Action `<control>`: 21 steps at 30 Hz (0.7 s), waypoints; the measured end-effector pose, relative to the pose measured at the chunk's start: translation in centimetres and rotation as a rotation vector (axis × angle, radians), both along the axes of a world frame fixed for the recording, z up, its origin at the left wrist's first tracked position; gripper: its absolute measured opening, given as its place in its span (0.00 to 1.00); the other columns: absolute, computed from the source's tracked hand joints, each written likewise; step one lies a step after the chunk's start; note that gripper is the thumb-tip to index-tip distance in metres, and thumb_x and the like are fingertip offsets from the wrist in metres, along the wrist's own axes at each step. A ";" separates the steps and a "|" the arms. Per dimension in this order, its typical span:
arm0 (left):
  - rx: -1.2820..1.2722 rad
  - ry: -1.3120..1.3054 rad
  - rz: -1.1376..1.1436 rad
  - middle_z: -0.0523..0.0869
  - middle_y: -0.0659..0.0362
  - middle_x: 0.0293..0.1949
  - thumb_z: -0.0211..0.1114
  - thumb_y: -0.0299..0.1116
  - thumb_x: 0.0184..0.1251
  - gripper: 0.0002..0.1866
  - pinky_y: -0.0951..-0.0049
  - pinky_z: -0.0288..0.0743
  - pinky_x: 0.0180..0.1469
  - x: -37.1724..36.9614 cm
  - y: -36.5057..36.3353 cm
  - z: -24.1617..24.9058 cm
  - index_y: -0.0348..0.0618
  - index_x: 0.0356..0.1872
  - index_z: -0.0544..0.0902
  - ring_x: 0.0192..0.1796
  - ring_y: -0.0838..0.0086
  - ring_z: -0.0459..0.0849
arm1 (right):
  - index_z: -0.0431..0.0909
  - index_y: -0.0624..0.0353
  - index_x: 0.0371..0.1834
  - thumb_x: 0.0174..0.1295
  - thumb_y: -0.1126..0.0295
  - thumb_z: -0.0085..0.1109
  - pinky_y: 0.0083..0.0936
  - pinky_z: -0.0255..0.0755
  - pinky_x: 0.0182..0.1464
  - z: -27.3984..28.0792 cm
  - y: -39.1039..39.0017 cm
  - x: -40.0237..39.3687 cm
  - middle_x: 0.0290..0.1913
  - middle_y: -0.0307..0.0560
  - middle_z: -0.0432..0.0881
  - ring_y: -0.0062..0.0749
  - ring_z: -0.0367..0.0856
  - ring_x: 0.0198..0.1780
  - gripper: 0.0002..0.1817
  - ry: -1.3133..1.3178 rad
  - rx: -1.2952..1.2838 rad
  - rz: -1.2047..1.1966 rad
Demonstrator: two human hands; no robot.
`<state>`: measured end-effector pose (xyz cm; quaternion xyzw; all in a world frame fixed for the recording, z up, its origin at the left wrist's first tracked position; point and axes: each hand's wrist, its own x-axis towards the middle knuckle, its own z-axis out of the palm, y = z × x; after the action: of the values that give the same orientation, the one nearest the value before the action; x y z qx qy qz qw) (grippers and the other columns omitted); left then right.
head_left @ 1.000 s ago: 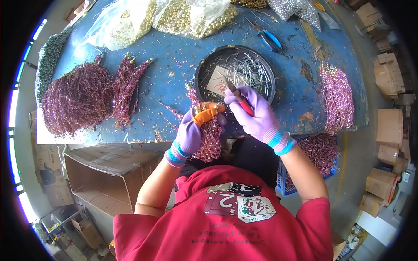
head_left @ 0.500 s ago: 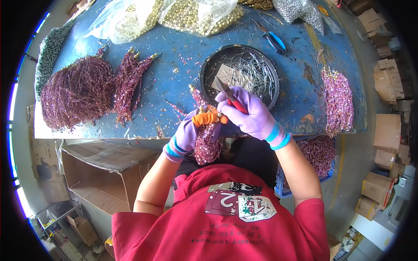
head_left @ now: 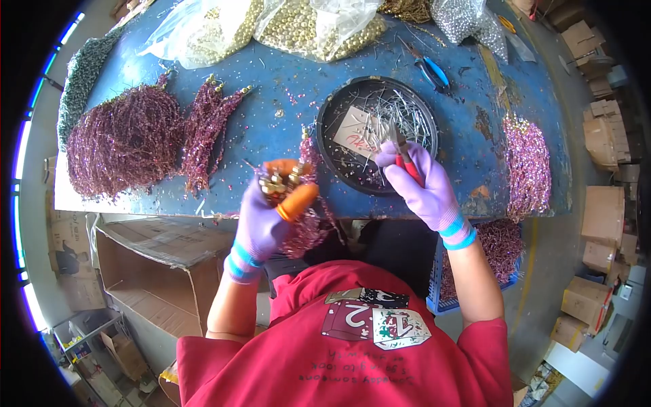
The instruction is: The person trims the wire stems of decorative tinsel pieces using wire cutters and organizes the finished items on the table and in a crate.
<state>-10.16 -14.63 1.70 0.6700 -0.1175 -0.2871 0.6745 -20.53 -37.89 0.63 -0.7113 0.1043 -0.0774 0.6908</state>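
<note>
My left hand (head_left: 263, 220), in a purple glove with orange finger covers, is closed around a bunch of pink beaded strands (head_left: 303, 236). Gold beads (head_left: 277, 184) show at the top of the bunch, between thumb and fingers. In my right hand (head_left: 428, 195), also gloved in purple, are red-handled pliers (head_left: 409, 165), with the jaws pointing over the black round tray (head_left: 324, 150). Inside that tray lie loose wire pieces (head_left: 410, 115) and a piece of cardboard (head_left: 358, 130) with red writing. Another pink strand (head_left: 306, 146) lies just beyond my left hand.
Pink bundles (head_left: 125, 146) lie at the left of the blue table (head_left: 271, 88), and another pink bundle (head_left: 527, 166) at the right. Bags of gold beads (head_left: 319, 30) stand at the back. Blue-handled pliers (head_left: 434, 73) lie behind the tray. A cardboard box (head_left: 156, 264) and blue crate (head_left: 441, 302) are below.
My hands have moved apart. The left went left with the pink bunch, turning its gold beads into view; the right went right with the pliers, away from the bunch.
</note>
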 end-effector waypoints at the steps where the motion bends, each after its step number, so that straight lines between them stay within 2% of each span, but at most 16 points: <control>1: 0.029 -0.059 0.063 0.81 0.64 0.38 0.69 0.29 0.61 0.16 0.77 0.72 0.44 0.5 -0.1 0.7 0.36 0.48 0.77 0.39 0.82 0.78 | 0.72 0.61 0.55 0.65 0.75 0.54 0.23 0.64 0.61 -0.1 0.1 -0.1 0.48 0.39 0.80 0.19 0.74 0.52 0.15 -0.007 -0.002 0.003; 4: 0.300 -0.545 0.137 0.82 0.61 0.37 0.69 0.30 0.61 0.15 0.78 0.74 0.41 3.4 -0.3 -1.4 0.38 0.47 0.77 0.37 0.81 0.78 | 0.72 0.62 0.56 0.65 0.74 0.55 0.21 0.66 0.57 -0.1 0.5 -0.5 0.48 0.38 0.80 0.18 0.74 0.48 0.16 0.033 0.078 -0.057; 6: 0.577 -0.671 0.127 0.84 0.49 0.40 0.71 0.37 0.58 0.19 0.63 0.77 0.41 4.6 -1.4 -1.9 0.41 0.47 0.77 0.39 0.58 0.84 | 0.72 0.61 0.55 0.65 0.74 0.55 0.19 0.68 0.54 0.0 0.8 -0.7 0.48 0.38 0.80 0.16 0.74 0.47 0.16 0.042 0.086 -0.046; 7: 0.738 -0.689 0.109 0.83 0.49 0.41 0.73 0.42 0.55 0.22 0.59 0.76 0.43 4.5 -2.4 -1.0 0.43 0.46 0.76 0.42 0.53 0.83 | 0.72 0.60 0.55 0.65 0.74 0.55 0.18 0.68 0.53 0.0 1.0 -0.7 0.47 0.37 0.79 0.17 0.74 0.46 0.15 0.088 0.153 -0.054; 8: 0.807 -0.697 0.077 0.83 0.50 0.43 0.73 0.45 0.54 0.24 0.58 0.75 0.45 4.5 -3.1 -1.2 0.46 0.47 0.75 0.45 0.53 0.82 | 0.72 0.61 0.55 0.65 0.75 0.55 0.18 0.68 0.53 0.0 1.2 -0.9 0.46 0.37 0.79 0.18 0.75 0.47 0.15 0.107 0.261 -0.067; 10: 0.928 -0.683 0.053 0.82 0.51 0.45 0.71 0.48 0.54 0.24 0.55 0.75 0.46 4.7 -4.7 -1.5 0.47 0.46 0.74 0.47 0.52 0.81 | 0.71 0.62 0.56 0.66 0.75 0.55 0.22 0.68 0.57 -0.3 1.0 -1.1 0.47 0.39 0.79 0.21 0.76 0.50 0.16 0.037 0.229 -0.051; 14: 0.914 -0.659 -0.008 0.83 0.48 0.41 0.70 0.46 0.55 0.24 0.53 0.75 0.46 5.6 -5.0 -3.1 0.43 0.46 0.74 0.44 0.50 0.83 | 0.72 0.62 0.55 0.65 0.74 0.57 0.22 0.69 0.58 -0.9 0.5 -1.7 0.48 0.39 0.81 0.21 0.77 0.51 0.16 -0.029 0.165 -0.085; 15: 0.911 -0.670 -0.008 0.83 0.48 0.41 0.70 0.46 0.55 0.24 0.53 0.75 0.46 5.8 -4.8 -3.5 0.43 0.46 0.74 0.44 0.50 0.83 | 0.72 0.62 0.55 0.64 0.74 0.57 0.21 0.70 0.55 -1.1 0.6 -1.6 0.46 0.38 0.81 0.20 0.77 0.49 0.16 -0.026 0.226 -0.118; 18: 0.852 -0.692 0.070 0.84 0.47 0.40 0.71 0.43 0.56 0.22 0.57 0.76 0.45 5.9 -3.7 -3.6 0.42 0.45 0.75 0.42 0.52 0.84 | 0.73 0.61 0.53 0.64 0.73 0.57 0.19 0.72 0.52 -1.0 0.4 -1.8 0.43 0.37 0.80 0.18 0.77 0.45 0.15 0.035 0.196 -0.173; 20: 0.549 -0.634 0.136 0.85 0.54 0.36 0.73 0.34 0.55 0.19 0.66 0.77 0.41 5.6 -2.9 -2.5 0.42 0.44 0.75 0.38 0.65 0.85 | 0.73 0.61 0.53 0.64 0.73 0.56 0.19 0.72 0.50 -0.8 0.3 -1.9 0.42 0.37 0.80 0.18 0.77 0.43 0.14 0.030 0.228 -0.184; 21: 0.217 -0.462 0.151 0.83 0.60 0.32 0.71 0.25 0.57 0.14 0.76 0.76 0.38 5.0 -3.0 -2.6 0.41 0.42 0.75 0.35 0.78 0.81 | 0.74 0.61 0.52 0.65 0.72 0.56 0.19 0.72 0.48 -0.6 0.3 -1.9 0.41 0.36 0.80 0.17 0.76 0.42 0.13 0.030 0.256 -0.190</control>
<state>-5.17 -17.58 -0.92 0.7931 -0.1867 -0.0861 0.5734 -22.42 -37.59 -0.01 -0.6054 0.1906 -0.1176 0.7638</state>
